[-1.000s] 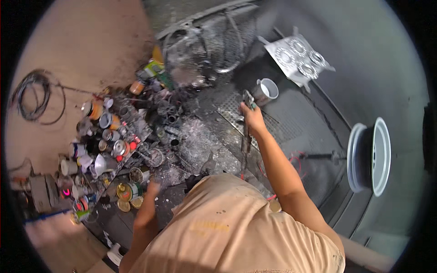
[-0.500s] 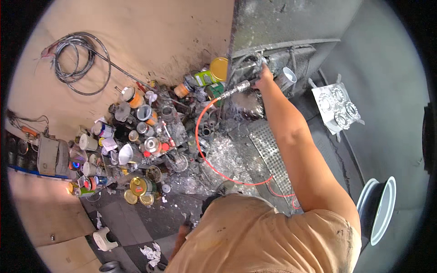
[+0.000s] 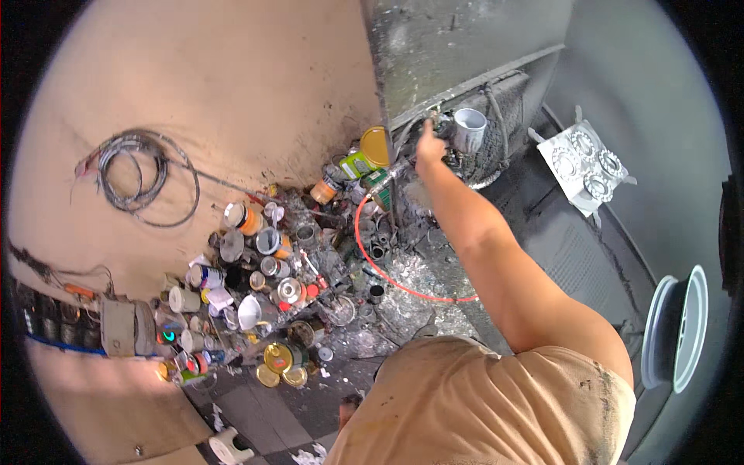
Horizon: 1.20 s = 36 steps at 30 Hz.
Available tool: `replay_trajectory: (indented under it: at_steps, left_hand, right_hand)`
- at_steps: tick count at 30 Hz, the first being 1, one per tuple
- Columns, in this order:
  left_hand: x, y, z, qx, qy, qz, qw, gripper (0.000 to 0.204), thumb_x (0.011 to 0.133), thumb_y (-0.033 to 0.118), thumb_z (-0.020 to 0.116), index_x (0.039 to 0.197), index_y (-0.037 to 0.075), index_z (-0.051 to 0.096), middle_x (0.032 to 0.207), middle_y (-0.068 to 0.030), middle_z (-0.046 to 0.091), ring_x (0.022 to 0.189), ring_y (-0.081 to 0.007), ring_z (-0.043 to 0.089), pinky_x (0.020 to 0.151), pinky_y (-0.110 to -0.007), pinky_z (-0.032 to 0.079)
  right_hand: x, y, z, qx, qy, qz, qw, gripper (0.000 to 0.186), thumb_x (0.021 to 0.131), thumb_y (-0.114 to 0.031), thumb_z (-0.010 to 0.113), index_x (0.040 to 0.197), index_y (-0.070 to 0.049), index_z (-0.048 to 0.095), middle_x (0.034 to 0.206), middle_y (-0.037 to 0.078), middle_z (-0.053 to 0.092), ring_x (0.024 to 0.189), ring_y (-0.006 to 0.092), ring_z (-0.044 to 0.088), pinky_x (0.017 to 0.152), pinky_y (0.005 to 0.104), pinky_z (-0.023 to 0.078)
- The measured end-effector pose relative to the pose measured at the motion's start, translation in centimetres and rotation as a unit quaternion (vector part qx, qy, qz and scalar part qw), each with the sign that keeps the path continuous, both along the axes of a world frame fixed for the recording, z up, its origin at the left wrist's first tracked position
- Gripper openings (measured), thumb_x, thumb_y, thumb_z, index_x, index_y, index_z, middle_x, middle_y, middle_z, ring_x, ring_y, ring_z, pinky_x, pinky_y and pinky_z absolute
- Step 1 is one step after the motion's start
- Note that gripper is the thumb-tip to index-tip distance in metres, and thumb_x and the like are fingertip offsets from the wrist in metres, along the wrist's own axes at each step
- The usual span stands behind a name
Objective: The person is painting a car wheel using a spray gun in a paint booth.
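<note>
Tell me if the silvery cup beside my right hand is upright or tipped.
The cup looks upright: its round rim faces up, with its side showing below.

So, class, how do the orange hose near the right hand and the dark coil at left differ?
The orange hose is bright; the dark coil is blackish-grey. The orange hose sweeps in one curve; the dark coil is wound in several loops. Both are long and slender.
</note>
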<state>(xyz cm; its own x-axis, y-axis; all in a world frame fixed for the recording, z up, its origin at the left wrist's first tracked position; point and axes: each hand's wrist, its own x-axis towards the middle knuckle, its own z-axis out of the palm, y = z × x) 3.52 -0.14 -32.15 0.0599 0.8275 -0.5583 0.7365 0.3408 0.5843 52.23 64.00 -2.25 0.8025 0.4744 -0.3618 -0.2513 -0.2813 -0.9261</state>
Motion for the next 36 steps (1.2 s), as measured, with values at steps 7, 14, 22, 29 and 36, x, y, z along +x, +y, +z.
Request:
replay_trajectory:
  at_steps: [7, 14, 22, 29, 36]
  left_hand:
    - [4.0, 9.2, 2.3, 0.045, -0.055, 0.089, 0.994, 0.035, 0.100, 0.025, 0.047, 0.111, 0.000, 0.069, 0.100, -0.0149, 0.070, 0.091, -0.0261, 0.062, 0.084, -0.039, 0.048]
    - [13.3, 24.6, 3.8, -0.122, -0.335, -0.011, 0.934, 0.032, 0.096, 0.012, 0.064, 0.125, 0.002, 0.059, 0.109, -0.0073, 0.069, 0.089, -0.0147, 0.061, 0.077, -0.028, 0.049]
    - [43.4, 32.8, 12.5, -0.096, -0.153, -0.519, 0.835, 0.052, 0.091, 0.016, 0.069, 0.138, 0.003, 0.052, 0.115, -0.0102, 0.068, 0.100, -0.0185, 0.066, 0.091, -0.033, 0.052]
    - [75.0, 24.4, 23.5, -0.062, -0.223, -0.692, 0.684, 0.045, 0.089, 0.006, 0.070, 0.132, 0.003, 0.058, 0.118, -0.0113, 0.066, 0.108, -0.0186, 0.062, 0.097, -0.033, 0.049]
    - [105.8, 5.5, 39.0, 0.115, -0.459, -0.745, 0.471, 0.035, 0.091, 0.019, 0.062, 0.120, -0.001, 0.065, 0.115, -0.0162, 0.068, 0.107, -0.0286, 0.065, 0.095, -0.037, 0.050]
  right_hand:
    - [2.2, -7.4, -3.4, 0.041, -0.200, 0.223, 0.953, 0.081, 0.084, -0.046, 0.076, 0.134, 0.009, 0.045, 0.126, 0.034, 0.061, 0.121, 0.0461, 0.059, 0.104, 0.0452, 0.046]
    - [5.9, -25.7, -2.4, 0.155, -0.326, 0.370, 0.856, 0.069, 0.087, -0.029, 0.074, 0.141, 0.003, 0.046, 0.136, 0.028, 0.055, 0.128, 0.0403, 0.055, 0.108, 0.0441, 0.045]
    - [18.7, -61.7, -15.6, -0.288, -0.150, 0.350, 0.879, 0.065, 0.089, -0.046, 0.069, 0.136, -0.004, 0.057, 0.132, 0.028, 0.059, 0.122, 0.0440, 0.057, 0.103, 0.0474, 0.048]
    - [29.5, -83.6, -15.4, -0.229, 0.115, -0.151, 0.955, 0.058, 0.092, -0.045, 0.068, 0.124, 0.003, 0.065, 0.113, 0.021, 0.071, 0.095, 0.0286, 0.070, 0.087, 0.0432, 0.054]
    - [46.8, -78.2, -11.9, 0.239, 0.420, -0.110, 0.869, 0.071, 0.103, -0.058, 0.041, 0.145, -0.001, 0.046, 0.145, 0.022, 0.054, 0.121, 0.0329, 0.061, 0.104, 0.0455, 0.046]
